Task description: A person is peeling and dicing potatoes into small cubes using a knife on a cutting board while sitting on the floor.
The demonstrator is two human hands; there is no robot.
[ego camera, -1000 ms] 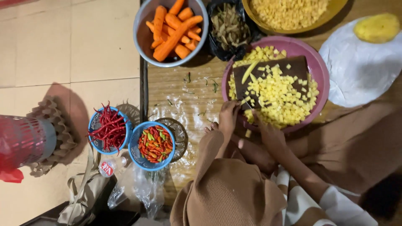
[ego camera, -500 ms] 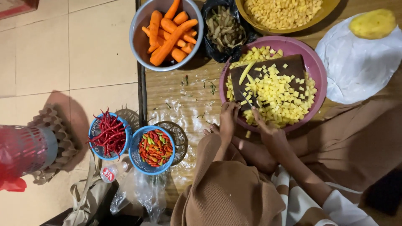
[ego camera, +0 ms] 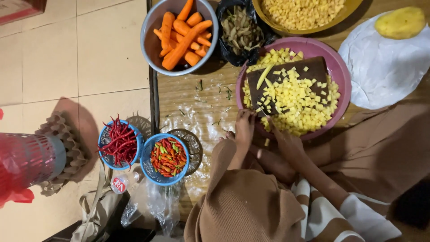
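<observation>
My left hand (ego camera: 244, 130) sits low in the middle of the frame, fingers curled at the near rim of the pink basin (ego camera: 338, 76); whether they pinch anything I cannot tell; my right hand (ego camera: 286, 143) lies just beside it, lower centre-right, fingers bent at the same rim, and I cannot tell their grip either; my brown sleeves (ego camera: 242, 201) fill the bottom of the frame. In the basin, right of centre, a dark cutting board (ego camera: 309, 71) lies tilted across the basin, heaped with yellow diced potato (ego camera: 295, 101), with a long uncut strip (ego camera: 264, 76) at its left end. Left of my hands, lower left of centre, a blue basket of mixed small chillies (ego camera: 168, 157) touches a blue basket of long red chillies (ego camera: 118, 143); a red perforated bin (ego camera: 24, 157) stands at the far left edge. Farther off, upper centre, a grey bowl of carrots (ego camera: 181, 36) sits beside a black bag of peelings (ego camera: 239, 31); top right of centre, a yellow bowl of cubes (ego camera: 302, 13); upper right corner, a whole peeled potato (ego camera: 400, 22) on white plastic (ego camera: 385, 71).
</observation>
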